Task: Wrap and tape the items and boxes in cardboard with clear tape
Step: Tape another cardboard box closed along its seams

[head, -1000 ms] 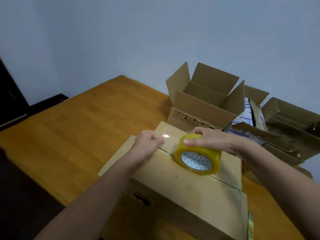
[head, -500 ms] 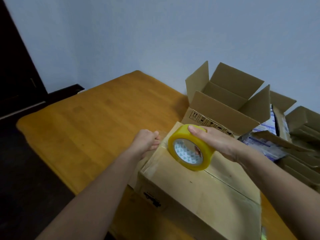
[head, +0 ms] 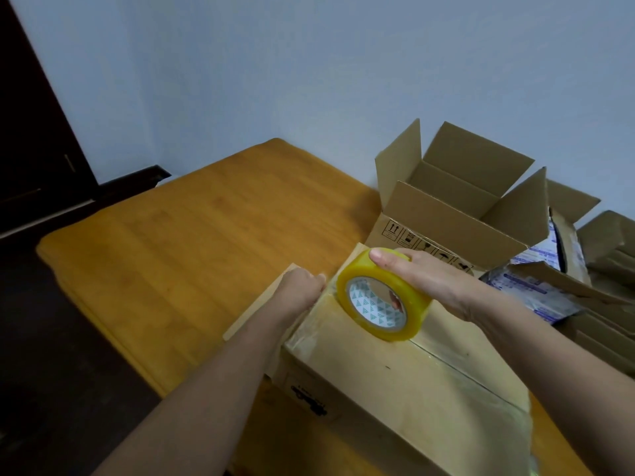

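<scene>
A closed brown cardboard box [head: 405, 379] lies in front of me on the wooden table [head: 171, 252], with clear tape along its top seam. My right hand [head: 422, 276] grips a yellowish roll of clear tape [head: 381, 297] standing on edge at the box's far left corner. My left hand [head: 302, 286] presses against the box's left end, fingers curled down over the edge where the tape runs. A flat cardboard sheet [head: 264, 300] lies under the box, sticking out to the left.
An open empty cardboard box [head: 460, 214] stands just behind the taped one. More open boxes [head: 604, 266] and plastic mailers with blue print [head: 529, 286] crowd the right. A dark cabinet [head: 34, 132] stands at far left, beyond the table edge.
The roll went from lying on the box top to tilted on edge at the far left corner. My left hand slid from the top down over the box's left end.
</scene>
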